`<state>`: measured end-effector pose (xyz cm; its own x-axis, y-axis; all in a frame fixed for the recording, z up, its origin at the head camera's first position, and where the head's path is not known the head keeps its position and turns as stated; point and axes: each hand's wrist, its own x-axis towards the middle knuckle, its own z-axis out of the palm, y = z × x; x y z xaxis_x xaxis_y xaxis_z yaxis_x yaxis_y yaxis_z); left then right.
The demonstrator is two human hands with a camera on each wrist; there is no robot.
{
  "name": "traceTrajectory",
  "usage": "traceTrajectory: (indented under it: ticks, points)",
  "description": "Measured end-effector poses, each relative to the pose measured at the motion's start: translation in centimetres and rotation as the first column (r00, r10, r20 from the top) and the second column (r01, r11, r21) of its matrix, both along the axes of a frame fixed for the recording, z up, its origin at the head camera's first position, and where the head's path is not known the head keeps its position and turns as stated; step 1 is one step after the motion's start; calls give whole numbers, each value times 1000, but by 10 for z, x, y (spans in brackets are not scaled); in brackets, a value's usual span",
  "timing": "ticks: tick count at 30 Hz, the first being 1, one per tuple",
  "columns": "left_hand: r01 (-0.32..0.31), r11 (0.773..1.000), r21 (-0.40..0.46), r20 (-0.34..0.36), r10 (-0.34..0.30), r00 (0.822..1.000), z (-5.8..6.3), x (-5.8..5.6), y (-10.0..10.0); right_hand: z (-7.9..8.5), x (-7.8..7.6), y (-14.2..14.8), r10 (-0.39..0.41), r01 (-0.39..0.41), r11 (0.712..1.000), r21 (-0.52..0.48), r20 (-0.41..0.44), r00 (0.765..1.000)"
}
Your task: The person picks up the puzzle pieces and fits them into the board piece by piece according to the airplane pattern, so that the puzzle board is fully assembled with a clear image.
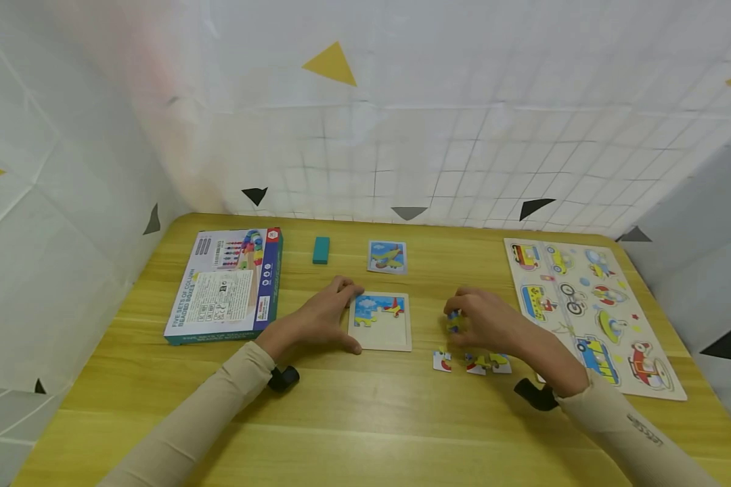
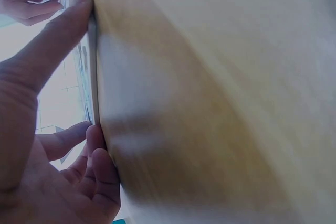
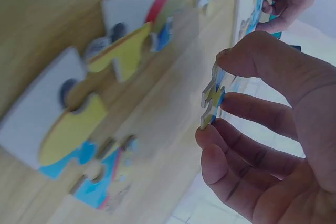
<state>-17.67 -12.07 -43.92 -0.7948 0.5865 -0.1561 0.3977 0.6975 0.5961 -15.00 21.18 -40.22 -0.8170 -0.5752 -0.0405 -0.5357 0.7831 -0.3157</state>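
Observation:
My left hand [image 1: 324, 313] rests at the left side of a small square puzzle tray [image 1: 380, 343], thumb by the lower corner and fingertips by the upper one. Joined pieces [image 1: 371, 309] with blue sky, cloud and a red-and-yellow tail fill its upper part; bare wood shows below. In the right wrist view, a yellow-and-blue jigsaw piece [image 3: 213, 98] is pinched between the thumb and fingertips of my right hand [image 1: 484, 321], raised above the table. Several loose jigsaw pieces [image 3: 68, 114] lie on the table beneath that hand, some of them overlapping in the head view.
Behind the tray lies a picture card [image 1: 386, 257] of a yellow plane, with a teal block [image 1: 321, 250] to its left. A boxed bead set [image 1: 222, 291] lies at the left. On the right, a large vehicle peg board [image 1: 591, 311] reaches under the right forearm.

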Motion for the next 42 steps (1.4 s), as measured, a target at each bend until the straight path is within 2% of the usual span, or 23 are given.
traceTrajectory:
  ticks: [8,17,42]
  points:
    - [4,1000,9,-2,-4,1000,0,0,0,10,1,-16,37,-37,999,-37,-15,999]
    - [9,1000,9,-6,-9,1000,-2,-1,0,14,-1,-31,74,-76,996,-50,-32,997]
    - [11,1000,6,-7,-11,1000,-1,-1,-1,16,-7,-64,124,-125,992,-30,-25,992]
